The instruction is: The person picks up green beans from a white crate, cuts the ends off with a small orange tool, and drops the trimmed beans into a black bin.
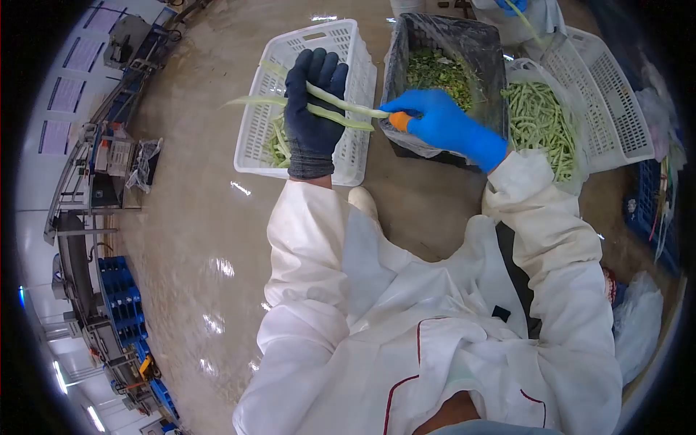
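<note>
My left hand (pixel 315 109), in a dark knit glove, is closed around long pale green beans (pixel 341 116), whose ends stick out on both sides. My right hand (pixel 449 127), in a blue glove, grips a small tool with an orange handle (pixel 399 121). The tool's blade, if any, cannot be made out. It meets the right-hand tip of the upper bean. Below my left hand stands a white perforated crate (pixel 354 156) with more beans inside. Under my right hand is a dark crate lined with plastic (pixel 493 61), holding green and yellowish scraps (pixel 438 72).
To the right, a clear bag of green beans (pixel 536 119) leans by a white crate (pixel 609 109). Another person's blue-gloved hand (pixel 513 6) shows at the top. Blue crates (pixel 122 297) and machinery line the left; the floor (pixel 188 239) looks wet.
</note>
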### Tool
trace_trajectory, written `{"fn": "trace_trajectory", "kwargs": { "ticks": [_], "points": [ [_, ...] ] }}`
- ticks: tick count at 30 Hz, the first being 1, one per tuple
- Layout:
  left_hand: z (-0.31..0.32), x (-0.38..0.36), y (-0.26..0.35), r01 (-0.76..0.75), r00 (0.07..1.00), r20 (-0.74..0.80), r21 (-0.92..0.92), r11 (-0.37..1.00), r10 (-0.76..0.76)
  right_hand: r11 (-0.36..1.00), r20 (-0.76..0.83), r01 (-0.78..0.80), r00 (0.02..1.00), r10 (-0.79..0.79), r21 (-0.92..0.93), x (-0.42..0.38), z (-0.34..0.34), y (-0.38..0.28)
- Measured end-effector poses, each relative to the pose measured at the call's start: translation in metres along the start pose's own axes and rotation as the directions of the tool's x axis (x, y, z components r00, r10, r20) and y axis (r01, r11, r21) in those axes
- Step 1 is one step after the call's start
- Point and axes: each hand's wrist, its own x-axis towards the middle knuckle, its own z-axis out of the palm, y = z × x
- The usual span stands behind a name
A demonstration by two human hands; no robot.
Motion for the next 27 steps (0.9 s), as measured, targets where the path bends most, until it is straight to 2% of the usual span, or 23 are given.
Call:
{"fn": "trace_trajectory", "kwargs": {
  "ticks": [3,6,9,10,12,13,15,16,17,19,20,21,22,23,24,25,26,27],
  "points": [
    [0.001,-0.002,-0.005,0.035,0.999,-0.008,-0.008,0.999,-0.035,0.955,-0.029,0.141,0.988,-0.153,-0.262,-0.002,0.008,0.002],
    [0.006,-0.004,-0.006,0.126,0.992,-0.043,0.164,0.978,-0.121,0.764,0.157,0.368,0.928,-0.339,-0.53,-0.005,0.009,0.0],
    [0.01,-0.014,-0.013,0.228,0.967,0.021,0.366,0.902,-0.253,0.612,0.37,0.491,0.871,-0.324,-0.62,-0.01,0.029,0.004],
    [0.017,-0.016,-0.018,0.36,0.932,-0.126,0.44,0.823,-0.34,0.593,0.381,0.533,0.846,-0.373,-0.603,-0.013,0.035,0.006],
    [0.018,-0.022,-0.017,0.369,0.901,-0.125,0.724,0.583,-0.415,0.551,0.397,0.611,0.79,-0.468,-0.568,-0.017,0.042,0.009],
    [0.018,-0.025,-0.017,0.349,0.882,-0.136,0.831,0.432,-0.451,0.608,0.279,0.481,0.873,-0.4,-0.632,-0.014,0.034,0.003],
    [0.014,-0.028,-0.017,0.467,0.839,-0.143,0.685,0.559,-0.525,0.685,0.028,0.193,0.969,-0.244,-0.703,0.002,-0.001,-0.005],
    [0.011,-0.03,-0.017,0.52,0.817,-0.141,0.598,0.61,-0.558,0.738,-0.223,0.154,0.895,-0.385,-0.657,0.006,-0.02,0.001],
    [0.005,-0.029,-0.01,0.501,0.825,-0.12,0.606,0.618,-0.552,0.79,-0.463,0.138,0.745,-0.48,-0.597,0.008,-0.04,0.011],
    [-0.003,-0.022,0.008,0.413,0.895,-0.182,0.679,0.607,-0.406,0.874,-0.595,-0.031,0.744,-0.304,-0.485,0.006,-0.072,0.028],
    [-0.009,-0.018,0.018,0.371,0.922,-0.206,0.715,0.592,-0.328,0.887,-0.582,-0.058,0.774,-0.249,-0.457,0.006,-0.079,0.036],
    [-0.023,-0.007,0.032,0.325,0.94,-0.279,0.905,0.274,-0.195,0.899,-0.567,-0.089,0.801,-0.191,-0.429,0.004,-0.082,0.045],
    [-0.043,0.005,0.042,0.291,0.954,-0.296,0.952,-0.094,-0.044,0.908,-0.549,-0.122,0.826,-0.131,-0.4,0.004,-0.083,0.054],
    [-0.07,0.011,0.042,0.24,0.969,-0.212,0.928,-0.284,0.126,0.884,-0.512,-0.143,0.851,-0.12,-0.445,0.005,-0.081,0.066],
    [-0.101,0.013,0.037,0.218,0.957,-0.094,0.857,-0.467,0.274,0.802,-0.515,-0.231,0.85,-0.109,-0.551,0.004,-0.075,0.072],
    [-0.107,0.013,0.036,0.222,0.92,0.054,0.745,-0.629,0.389,0.699,-0.52,-0.311,0.848,-0.102,-0.644,0.003,-0.069,0.075],
    [-0.113,0.013,0.033,0.201,0.954,-0.007,0.757,-0.622,0.3,0.577,-0.529,-0.385,0.843,-0.098,-0.72,0.004,-0.066,0.077],
    [-0.105,0.01,0.027,0.176,0.977,-0.062,0.771,-0.612,0.203,0.621,-0.489,-0.317,0.863,-0.124,-0.717,0.005,-0.065,0.075]
  ]
}}
